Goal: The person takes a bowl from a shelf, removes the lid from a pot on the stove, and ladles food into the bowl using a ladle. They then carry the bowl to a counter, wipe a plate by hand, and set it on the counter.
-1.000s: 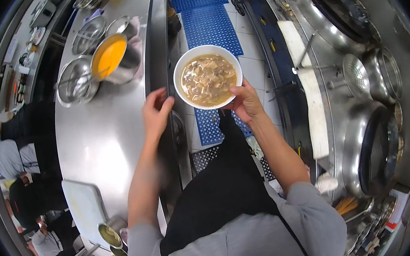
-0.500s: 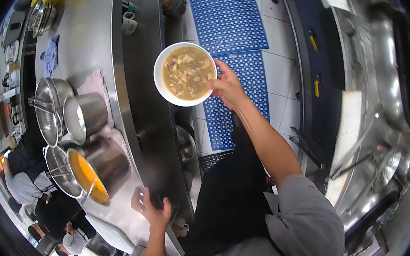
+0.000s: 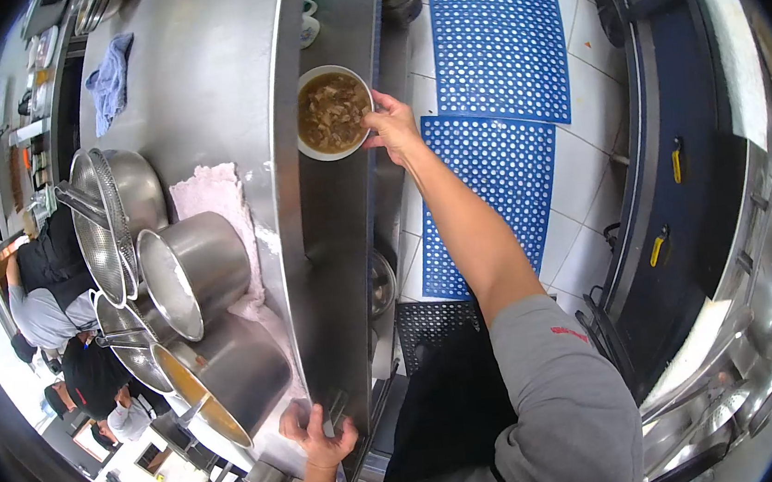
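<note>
Two pots (image 3: 213,259) beside pink cloth (image 3: 207,191) | white mug (image 3: 310,31) near bowl (image 3: 330,156)

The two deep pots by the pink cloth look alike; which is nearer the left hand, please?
The pot with yellowish contents; the other pot, whitish inside, stands farther from the left hand.

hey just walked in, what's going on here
A person is holding a white bowl of chunky brown soup by its rim with the right hand, out at the shelf below the steel counter. Whether the bowl rests on that shelf is hard to tell. The left hand is by the counter's edge, fingers spread, near a steel pot. Other people are in the background.
</note>
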Demonstrator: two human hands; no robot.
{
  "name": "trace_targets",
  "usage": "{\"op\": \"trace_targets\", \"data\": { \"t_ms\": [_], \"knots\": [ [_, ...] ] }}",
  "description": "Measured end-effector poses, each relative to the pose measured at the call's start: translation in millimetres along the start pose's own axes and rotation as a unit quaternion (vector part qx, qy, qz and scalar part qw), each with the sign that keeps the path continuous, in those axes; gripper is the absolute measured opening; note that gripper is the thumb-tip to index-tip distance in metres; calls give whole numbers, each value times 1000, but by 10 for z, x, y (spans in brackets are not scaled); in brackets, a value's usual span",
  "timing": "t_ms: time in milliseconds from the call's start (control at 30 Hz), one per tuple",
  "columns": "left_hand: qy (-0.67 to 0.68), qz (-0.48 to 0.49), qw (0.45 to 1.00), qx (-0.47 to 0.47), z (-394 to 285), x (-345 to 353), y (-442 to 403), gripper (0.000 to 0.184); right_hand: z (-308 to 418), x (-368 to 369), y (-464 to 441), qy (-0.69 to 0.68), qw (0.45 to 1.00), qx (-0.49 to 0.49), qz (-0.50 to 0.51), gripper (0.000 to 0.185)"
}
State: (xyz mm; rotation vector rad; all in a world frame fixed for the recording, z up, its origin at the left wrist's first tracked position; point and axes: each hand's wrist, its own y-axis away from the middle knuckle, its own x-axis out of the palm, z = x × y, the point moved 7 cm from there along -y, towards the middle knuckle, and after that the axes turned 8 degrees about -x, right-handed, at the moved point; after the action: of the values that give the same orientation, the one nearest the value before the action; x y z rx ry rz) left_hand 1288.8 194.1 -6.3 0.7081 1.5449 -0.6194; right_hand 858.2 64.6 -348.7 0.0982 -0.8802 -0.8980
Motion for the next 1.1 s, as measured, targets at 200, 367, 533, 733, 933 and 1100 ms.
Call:
{"op": "trace_targets", "data": {
  "t_ms": [200, 367, 533, 733, 933, 1100],
  "knots": [
    [4, 25, 1000, -11, 55, 4, 48, 73, -283, 362, -259, 13, 1000, 2, -16, 66],
    [14, 13, 1000, -12, 69, -6, 57, 69, -505, 483, -333, 47, 999, 24, -10, 64],
    [25, -3, 1000, -12, 47, -39, 18, 67, -702, 418, -313, 62, 998, 22, 7, 67],
    [64, -3, 997, -43, 94, -67, 9, 61, -716, -8, 633, 247, 965, 83, -8, 58],
    [193, -74, 978, -11, 158, -331, 133, 62, -1513, -1113, 2254, 361, 914, 154, 101, 22],
    [333, -135, 933, 3, -54, -489, 1221, 47, -1480, -2009, 3143, 551, 765, 72, 326, 28]
  ]
}}
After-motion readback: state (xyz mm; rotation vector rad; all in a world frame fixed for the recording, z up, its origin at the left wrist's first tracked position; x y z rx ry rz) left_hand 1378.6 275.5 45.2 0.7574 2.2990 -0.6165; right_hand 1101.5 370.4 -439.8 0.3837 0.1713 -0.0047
